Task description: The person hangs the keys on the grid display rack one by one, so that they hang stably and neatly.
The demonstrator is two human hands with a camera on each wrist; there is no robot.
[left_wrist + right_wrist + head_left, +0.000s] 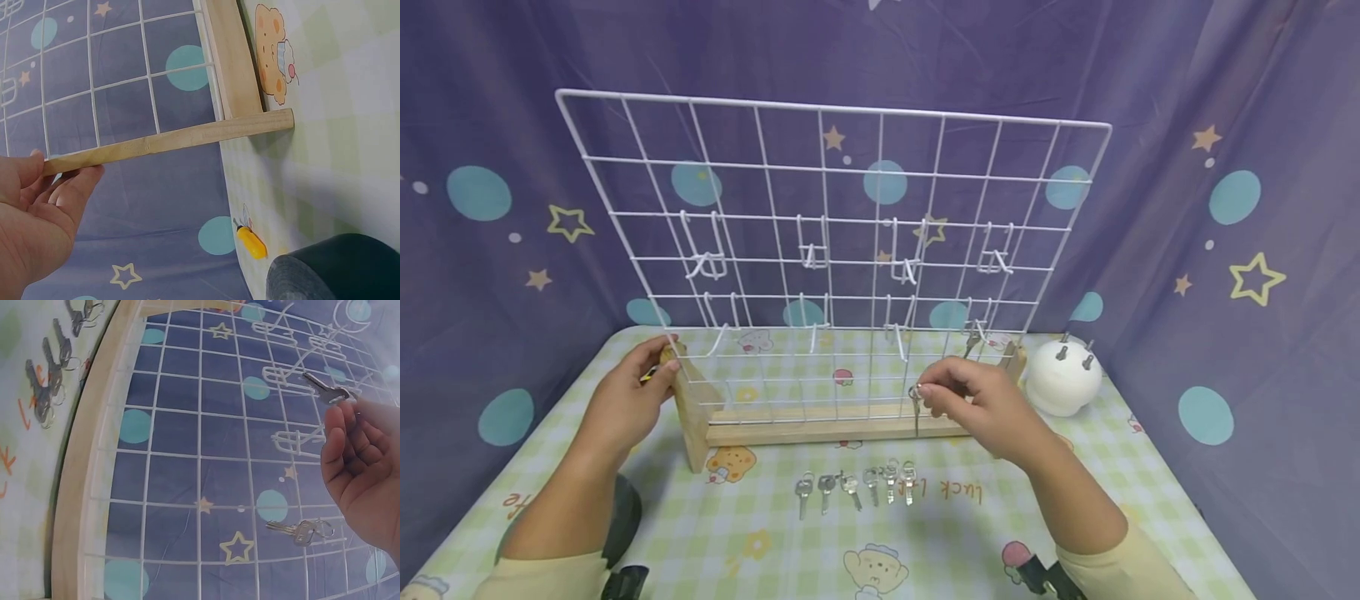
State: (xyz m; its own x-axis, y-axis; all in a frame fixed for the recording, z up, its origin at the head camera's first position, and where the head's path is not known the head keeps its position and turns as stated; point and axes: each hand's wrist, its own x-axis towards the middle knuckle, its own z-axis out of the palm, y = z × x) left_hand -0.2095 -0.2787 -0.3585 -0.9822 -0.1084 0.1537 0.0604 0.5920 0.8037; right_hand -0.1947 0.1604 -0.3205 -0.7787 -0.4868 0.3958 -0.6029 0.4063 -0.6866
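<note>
My right hand pinches a key by its ring, and the blade hangs down before the white wire grid. In the right wrist view this held key is close to the lower row of white hooks. Another key hangs from the lower hook on the far right. At the grid's left end, my left hand grips the upper part of the wooden side post, thumb on one face and fingers on the other. Several keys with rings lie in a row on the tablecloth.
A white ball with metal pegs stands behind the right post. Beside my left forearm is a dark green cylinder, with a yellow-handled tool farther back. A wooden bar runs along the grid's foot. Purple curtains surround the table.
</note>
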